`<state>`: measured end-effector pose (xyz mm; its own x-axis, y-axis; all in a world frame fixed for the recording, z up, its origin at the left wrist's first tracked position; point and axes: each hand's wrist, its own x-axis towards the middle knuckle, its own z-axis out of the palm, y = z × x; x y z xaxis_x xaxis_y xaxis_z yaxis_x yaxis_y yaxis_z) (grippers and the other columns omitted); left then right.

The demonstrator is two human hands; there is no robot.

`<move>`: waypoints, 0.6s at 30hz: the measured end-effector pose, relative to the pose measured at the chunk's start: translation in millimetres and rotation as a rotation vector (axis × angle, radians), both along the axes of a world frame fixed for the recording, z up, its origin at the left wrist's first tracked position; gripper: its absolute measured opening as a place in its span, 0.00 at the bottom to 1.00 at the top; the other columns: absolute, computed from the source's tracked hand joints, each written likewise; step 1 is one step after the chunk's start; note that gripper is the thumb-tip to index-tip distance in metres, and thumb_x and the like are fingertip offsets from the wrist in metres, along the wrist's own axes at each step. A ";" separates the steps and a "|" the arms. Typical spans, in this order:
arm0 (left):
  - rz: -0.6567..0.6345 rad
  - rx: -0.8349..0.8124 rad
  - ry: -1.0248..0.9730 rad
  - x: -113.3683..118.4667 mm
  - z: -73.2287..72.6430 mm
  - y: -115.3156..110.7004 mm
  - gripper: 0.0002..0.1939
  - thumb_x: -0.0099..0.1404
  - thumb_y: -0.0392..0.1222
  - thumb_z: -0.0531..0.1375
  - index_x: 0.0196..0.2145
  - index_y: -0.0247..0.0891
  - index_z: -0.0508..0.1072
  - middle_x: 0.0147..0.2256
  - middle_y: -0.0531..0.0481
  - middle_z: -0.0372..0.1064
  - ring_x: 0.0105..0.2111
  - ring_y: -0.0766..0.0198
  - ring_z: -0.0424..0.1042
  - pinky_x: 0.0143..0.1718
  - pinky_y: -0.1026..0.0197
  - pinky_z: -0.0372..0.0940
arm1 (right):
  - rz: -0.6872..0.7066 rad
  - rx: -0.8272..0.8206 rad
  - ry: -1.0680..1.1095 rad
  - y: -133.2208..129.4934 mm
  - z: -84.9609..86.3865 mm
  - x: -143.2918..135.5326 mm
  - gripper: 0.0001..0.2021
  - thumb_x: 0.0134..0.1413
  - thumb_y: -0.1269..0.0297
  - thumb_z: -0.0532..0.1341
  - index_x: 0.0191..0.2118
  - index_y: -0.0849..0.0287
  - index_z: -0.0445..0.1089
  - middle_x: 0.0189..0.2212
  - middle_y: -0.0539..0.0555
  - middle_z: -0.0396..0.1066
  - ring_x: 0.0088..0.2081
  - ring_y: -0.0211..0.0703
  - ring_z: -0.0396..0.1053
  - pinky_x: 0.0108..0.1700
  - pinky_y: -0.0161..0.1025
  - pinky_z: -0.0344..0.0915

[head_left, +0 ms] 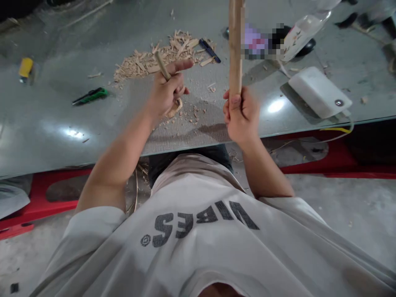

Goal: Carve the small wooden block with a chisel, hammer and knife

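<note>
My left hand point(168, 88) is closed around a slim wooden stick point(162, 66), with the index finger stretched out to the right. Below that palm shows a curved, pale carved piece of wood point(175, 108); whether it belongs to the same stick is hidden by the fingers. In my right hand point(241, 113) a long, wider wooden stick point(235, 49) stands upright, its lower end gripped between thumb and fingers and its top running out of view. Wood shavings point(139, 64) are heaped just beyond my left hand, and a dark blue pen-like object point(209, 50) lies on them.
The glass-topped table point(123, 123) carries a green utility knife point(90, 96) and a yellow-capped item point(26, 69) at left. On the right are a white box with a cable point(320, 91), a tilted plastic bottle point(305, 35) and a partly blurred purple item point(255, 39). Red chairs point(340, 156) stand below the edge.
</note>
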<state>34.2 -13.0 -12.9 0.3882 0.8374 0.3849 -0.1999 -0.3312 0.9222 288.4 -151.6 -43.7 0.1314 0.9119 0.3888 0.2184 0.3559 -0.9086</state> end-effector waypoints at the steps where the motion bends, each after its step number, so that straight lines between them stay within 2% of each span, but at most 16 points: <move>1: -0.009 0.001 -0.008 0.1 3.7 -2.8 0.23 0.75 0.56 0.68 0.62 0.46 0.85 0.26 0.66 0.51 0.22 0.60 0.43 0.42 0.51 0.80 | -0.012 0.019 0.035 0.9 -6.2 -2.4 0.43 0.80 0.06 0.54 0.55 0.45 0.77 0.32 0.49 0.65 0.28 0.47 0.68 0.28 0.42 0.67; 4: -0.033 0.014 -0.001 0.5 8.1 -5.4 0.24 0.73 0.51 0.69 0.63 0.40 0.84 0.25 0.67 0.52 0.22 0.60 0.43 0.41 0.52 0.79 | -0.031 0.076 0.076 0.1 -15.9 -3.1 0.40 0.83 0.10 0.56 0.56 0.44 0.78 0.30 0.47 0.63 0.24 0.43 0.62 0.24 0.40 0.62; 6: -0.045 0.012 0.016 0.2 9.2 -5.9 0.23 0.73 0.47 0.68 0.62 0.39 0.83 0.23 0.67 0.51 0.22 0.59 0.43 0.40 0.53 0.78 | -0.040 0.083 0.054 -1.7 -17.8 -0.4 0.41 0.83 0.10 0.54 0.58 0.44 0.79 0.31 0.48 0.65 0.25 0.44 0.64 0.25 0.40 0.64; 9: -0.049 0.000 0.054 -1.0 11.7 -8.7 0.18 0.79 0.45 0.66 0.62 0.41 0.83 0.23 0.67 0.51 0.23 0.57 0.44 0.41 0.53 0.78 | -0.063 0.051 0.000 -5.1 -18.7 2.4 0.43 0.83 0.09 0.51 0.60 0.44 0.80 0.32 0.50 0.68 0.27 0.46 0.68 0.27 0.41 0.69; 14: -0.016 -0.038 0.172 -3.5 15.8 -12.9 0.09 0.85 0.46 0.68 0.59 0.48 0.84 0.23 0.64 0.50 0.24 0.58 0.50 0.44 0.51 0.79 | -0.068 0.036 -0.065 -12.1 -17.6 -1.5 0.44 0.85 0.10 0.50 0.66 0.44 0.82 0.34 0.50 0.72 0.27 0.46 0.68 0.29 0.43 0.71; 18: -0.003 -0.034 0.314 -6.3 22.3 -16.0 0.13 0.89 0.52 0.69 0.62 0.48 0.87 0.23 0.62 0.48 0.24 0.57 0.61 0.43 0.52 0.79 | -0.075 0.054 -0.121 -17.8 -11.9 -6.1 0.45 0.86 0.11 0.47 0.67 0.46 0.81 0.35 0.51 0.71 0.28 0.47 0.70 0.31 0.44 0.71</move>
